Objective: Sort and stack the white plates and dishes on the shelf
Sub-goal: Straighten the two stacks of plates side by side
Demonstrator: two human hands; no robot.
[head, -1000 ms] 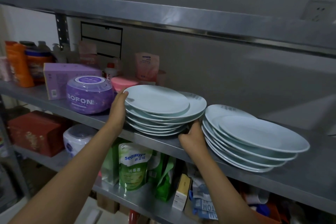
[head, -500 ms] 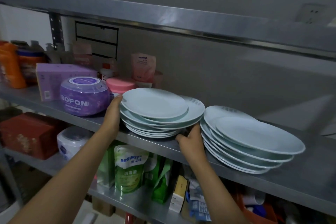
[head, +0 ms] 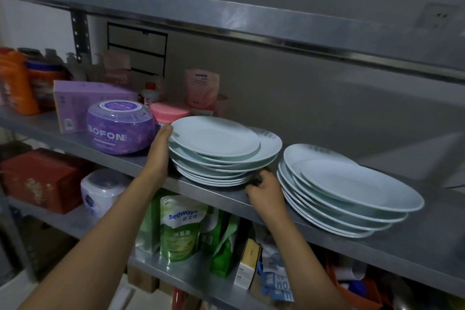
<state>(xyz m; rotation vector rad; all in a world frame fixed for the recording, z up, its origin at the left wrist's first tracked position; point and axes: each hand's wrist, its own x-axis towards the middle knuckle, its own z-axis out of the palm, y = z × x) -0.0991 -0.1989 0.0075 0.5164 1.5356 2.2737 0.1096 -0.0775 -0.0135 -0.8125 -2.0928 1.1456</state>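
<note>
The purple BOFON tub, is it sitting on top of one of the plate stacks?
No, the purple BOFON tub stands on the shelf to the left of the left plate stack.

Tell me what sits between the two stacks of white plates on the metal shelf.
Head view: only the right hand, fingers curled under the left stack of white plates, beside the right stack on the metal shelf.

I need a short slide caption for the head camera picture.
Two hands, left and right, steady the left plate stack on a metal shelf, beside a second stack.
</note>
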